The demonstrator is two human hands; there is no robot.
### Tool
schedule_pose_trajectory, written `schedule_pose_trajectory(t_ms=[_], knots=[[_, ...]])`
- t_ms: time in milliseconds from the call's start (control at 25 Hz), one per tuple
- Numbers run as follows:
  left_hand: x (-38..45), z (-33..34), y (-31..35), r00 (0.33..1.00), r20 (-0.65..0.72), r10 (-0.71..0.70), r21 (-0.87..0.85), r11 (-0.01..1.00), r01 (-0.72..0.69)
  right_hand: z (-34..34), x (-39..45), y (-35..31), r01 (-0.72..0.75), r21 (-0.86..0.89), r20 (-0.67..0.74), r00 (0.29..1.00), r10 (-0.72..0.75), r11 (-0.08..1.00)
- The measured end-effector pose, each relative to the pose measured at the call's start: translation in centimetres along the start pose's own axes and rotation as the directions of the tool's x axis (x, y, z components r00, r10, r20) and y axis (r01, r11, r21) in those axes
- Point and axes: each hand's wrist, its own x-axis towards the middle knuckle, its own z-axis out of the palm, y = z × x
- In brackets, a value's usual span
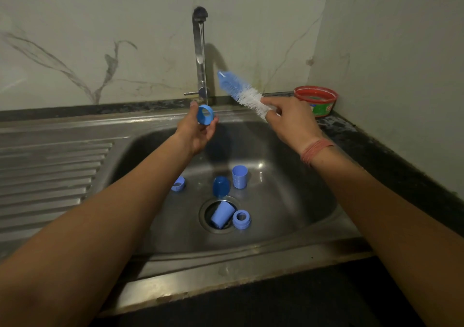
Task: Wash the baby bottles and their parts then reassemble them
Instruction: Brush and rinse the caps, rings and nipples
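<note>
Left hand point(198, 133) pinches blue ring point(205, 114) under the tap point(200, 50) stream; right hand point(288, 123) grips brush point(241, 91), raised beside it. Other parts lie in sink point(288, 201), one cup point(222, 215) over the drain. Risk: wet ring slips, or cup blocks drainage.

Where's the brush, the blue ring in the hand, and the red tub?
brush point(241, 91): head view, on its bristles.
blue ring point(205, 115): head view, on its rim.
red tub point(316, 100): head view, on its front wall.
</note>
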Motion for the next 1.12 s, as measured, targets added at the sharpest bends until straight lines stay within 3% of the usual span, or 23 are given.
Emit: schedule_pose_trajectory(t_ms=[400, 600, 760, 1120], knots=[[-0.1, 0.3, -0.1, 0.999, -0.018, 0.047, 0.121, 0.992, -0.044, -0.2, -0.3, -0.5, 0.007, 0.009, 0.01, 1.0, -0.007, 1.0], [0.2, 0.1, -0.1, 0.982, 0.017, 0.186, 0.236, 0.954, -0.184, -0.4, -0.4, -0.5, 0.004, 0.007, 0.007, 1.0, -0.004, 1.0], [-0.2, 0.6, 0.0, 0.982, 0.05, 0.184, 0.258, 0.947, -0.191, -0.4, -0.5, -0.7, 0.01, -0.019, 0.023, 1.0, -0.01, 1.0], [0.9, -0.1, 0.0, 0.855, 0.149, 0.497, 0.578, 0.658, -0.483, -0.4, -0.6, -0.9, 0.028, -0.027, 0.042, 0.999, -0.027, 0.999]])
